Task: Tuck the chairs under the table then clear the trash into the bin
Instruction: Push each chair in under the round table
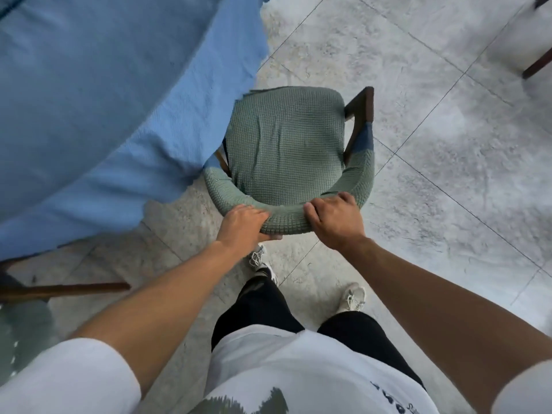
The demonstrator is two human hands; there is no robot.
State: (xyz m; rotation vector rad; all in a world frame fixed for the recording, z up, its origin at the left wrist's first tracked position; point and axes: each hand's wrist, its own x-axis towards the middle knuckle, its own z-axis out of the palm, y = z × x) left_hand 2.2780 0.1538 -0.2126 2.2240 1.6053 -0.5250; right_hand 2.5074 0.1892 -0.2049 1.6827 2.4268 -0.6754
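Observation:
A chair with a green waffle-knit cover and dark wooden arms stands on the floor just below me. Its left front corner is under the hanging blue tablecloth of the table, which fills the upper left. My left hand grips the curved backrest from the left, thumb underneath. My right hand is closed over the top of the same backrest on the right. No trash or bin shows in this view.
Pale grey marbled floor tiles spread to the right. Another chair with a pale seat and dark legs sits at the top right corner. A dark wooden chair part juts in at the lower left. My feet stand right behind the chair.

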